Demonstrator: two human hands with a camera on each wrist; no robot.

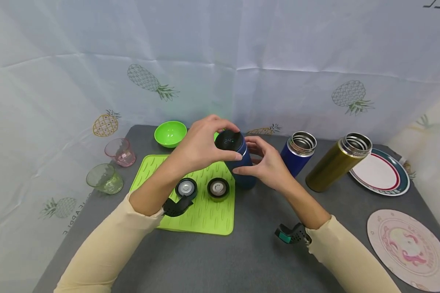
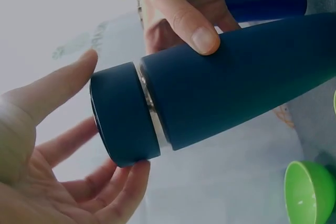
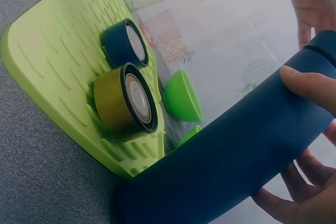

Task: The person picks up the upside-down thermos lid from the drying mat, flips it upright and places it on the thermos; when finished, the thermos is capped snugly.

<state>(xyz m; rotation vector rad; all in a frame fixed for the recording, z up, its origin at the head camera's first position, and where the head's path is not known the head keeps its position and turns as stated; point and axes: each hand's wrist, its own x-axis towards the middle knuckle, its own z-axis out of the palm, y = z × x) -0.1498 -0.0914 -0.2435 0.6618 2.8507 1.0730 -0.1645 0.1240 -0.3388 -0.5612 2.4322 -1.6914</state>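
Note:
A dark blue thermos bottle [image 1: 246, 182] stands on the table at the right edge of the green mat, with its lid [image 1: 229, 141] on top and lit digits showing on it. My left hand [image 1: 201, 142] grips the lid, thumb on one side and fingers on the other. The right hand [image 1: 269, 165] holds the bottle's body just below, its thumb [image 2: 203, 40] lying along the side. A narrow silver band [image 2: 152, 103] shows between lid and body in the left wrist view.
On the green mat [image 1: 212, 221] lie a blue lid [image 1: 186, 188] and an olive lid [image 1: 218, 189], undersides up. Lidless blue [image 1: 295, 158] and olive [image 1: 326, 167] bottles stand right, near a plate [image 1: 379, 173] and pink round mat [image 1: 410, 250]. Two glasses [image 1: 121, 152] and a green bowl [image 1: 170, 134] stand left.

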